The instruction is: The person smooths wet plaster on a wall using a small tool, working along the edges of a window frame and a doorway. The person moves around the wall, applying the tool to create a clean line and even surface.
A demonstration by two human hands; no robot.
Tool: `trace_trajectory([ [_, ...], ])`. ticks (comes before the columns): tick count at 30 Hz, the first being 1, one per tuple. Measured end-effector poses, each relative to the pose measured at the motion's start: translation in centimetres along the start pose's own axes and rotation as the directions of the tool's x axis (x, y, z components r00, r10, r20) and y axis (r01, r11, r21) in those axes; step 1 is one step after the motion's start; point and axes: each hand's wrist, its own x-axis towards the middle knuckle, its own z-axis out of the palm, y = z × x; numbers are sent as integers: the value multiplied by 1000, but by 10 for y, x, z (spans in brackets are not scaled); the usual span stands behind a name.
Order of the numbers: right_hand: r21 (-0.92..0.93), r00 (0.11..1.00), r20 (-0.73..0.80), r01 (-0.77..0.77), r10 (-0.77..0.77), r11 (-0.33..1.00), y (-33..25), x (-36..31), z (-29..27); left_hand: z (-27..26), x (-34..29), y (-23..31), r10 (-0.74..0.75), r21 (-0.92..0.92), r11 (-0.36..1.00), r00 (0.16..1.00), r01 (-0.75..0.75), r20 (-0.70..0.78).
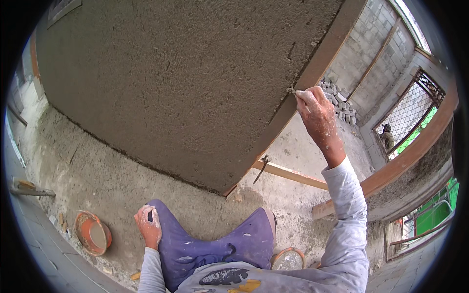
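My right hand [317,115] is raised to the edge of a freshly plastered grey wall [195,88], its fingers pinched together. A small rough grey bit sticks out at the fingertips, against the plaster beside a brown wooden board [279,122] that lines the wall's edge. Whether that bit is mortar or a tool's end cannot be made out. Low on the left, my left hand [148,227] rests curled on my purple-trousered knee [168,219]. A dark patch shows between its thumb and fingers; what it is stays unclear. Both hands are spattered with mortar.
An orange bucket [93,233] stands at left, another round container [288,259] beside my right leg. A wooden beam [293,176] with a metal rod [262,169] lies low beyond the wall's corner. Rubble [342,102] is piled behind. A person [387,136] shows past a window grille.
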Motion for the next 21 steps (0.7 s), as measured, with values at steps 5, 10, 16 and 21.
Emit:
trace_trajectory([
  [5, 33, 996, 87, 8, -11, 999, -7, -31, 20, 1, 6, 1, -8, 2, 1000, 1000, 8, 13],
  [10, 104, 997, 76, -19, 11, 994, -10, -42, 31, -1, 6, 3, -4, 11, 1000, 1000, 4, 16],
  [16, 57, 1000, 20, -12, 11, 998, -11, -33, 31, -3, 4, 5, -15, 13, 1000, 1000, 15, 25],
  [21, 50, 990, 140, -16, 8, 999, -23, -59, 41, -4, 2, 5, -5, 12, 1000, 1000, 5, 19],
])
